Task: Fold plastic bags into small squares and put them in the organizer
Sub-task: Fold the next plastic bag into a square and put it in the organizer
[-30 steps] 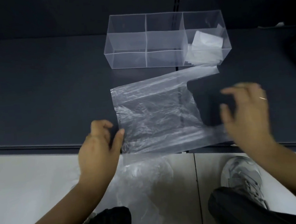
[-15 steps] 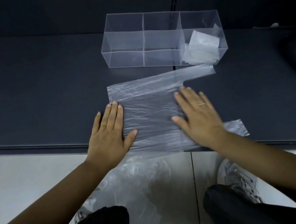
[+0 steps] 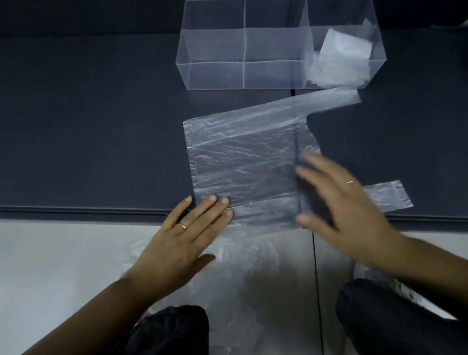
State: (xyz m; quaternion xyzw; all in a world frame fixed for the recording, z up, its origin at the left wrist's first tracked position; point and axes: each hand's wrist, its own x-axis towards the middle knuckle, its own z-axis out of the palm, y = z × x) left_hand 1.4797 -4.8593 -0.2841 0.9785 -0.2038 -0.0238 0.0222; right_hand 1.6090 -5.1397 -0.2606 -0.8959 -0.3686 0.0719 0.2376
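A clear plastic bag (image 3: 244,153) lies flat on the dark table (image 3: 79,129), its two handles stretching right, one (image 3: 331,99) toward the organizer and one (image 3: 391,195) near the front edge. My left hand (image 3: 189,233) lies with straight fingers on the bag's near left corner. My right hand (image 3: 340,195) is blurred, fingers spread, over the bag's right part by the near handle. The clear organizer (image 3: 213,39) stands behind the bag; its right compartment holds folded bags (image 3: 341,55).
The table's front edge (image 3: 73,211) runs across below the bag. More crumpled clear plastic (image 3: 251,284) lies on the pale floor between my knees (image 3: 163,347). The organizer's left and middle compartments hold nothing that I can see.
Both hands have slid toward me across the bag, from its middle to its near edge. The bag lies flatter now.
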